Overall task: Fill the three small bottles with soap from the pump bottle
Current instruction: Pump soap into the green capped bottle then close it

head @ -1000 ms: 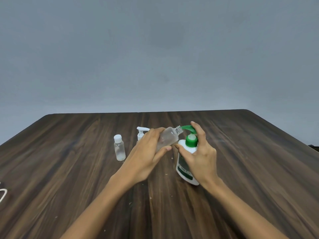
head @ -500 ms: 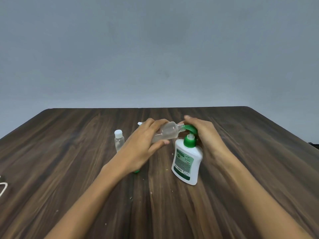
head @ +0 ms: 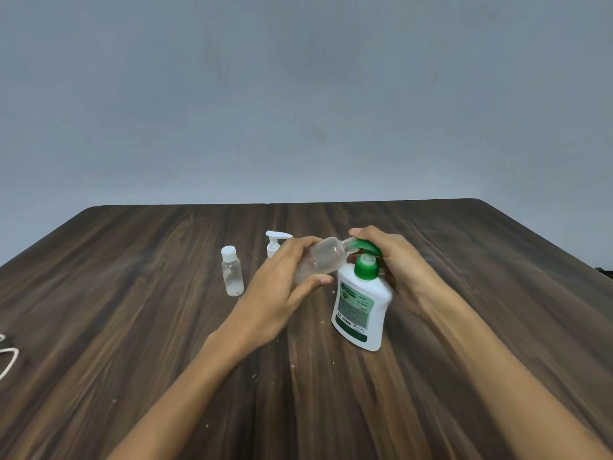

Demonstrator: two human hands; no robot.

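The left hand (head: 282,287) grips a clear small bottle (head: 320,260), fingers curled over its far side and thumb under its near side. The right hand (head: 394,260) is curled over the green pump head (head: 366,245) of the pump bottle (head: 360,307), fingers lying across the top; whether it is pressing cannot be told.

Nearest on the wooden table (head: 132,360), a white cord (head: 8,356) lies at about eight o'clock by the left edge. The pump bottle stands in the middle, at roughly one o'clock from the viewer, label facing the camera. The held bottle is off the table, at ten o'clock from the pump bottle's collar and just beside it. Its long axis lies nearly level, tilted up a little toward the right, and its open neck points at three o'clock, meeting the green spout. How much soap is in it cannot be told.

Farther back, at eleven o'clock, a capped small bottle (head: 232,272) stands upright, and behind the left hand a white pump top (head: 277,242) shows; what it sits on is hidden.

The narrow neck looks easy to miss: if the spout slips off it on a press, soap would likely run down the outside and onto the table. With the bottle so close to level, soap may also pool at the neck and drip back out. A hard, off-centre press could tip the pump bottle.
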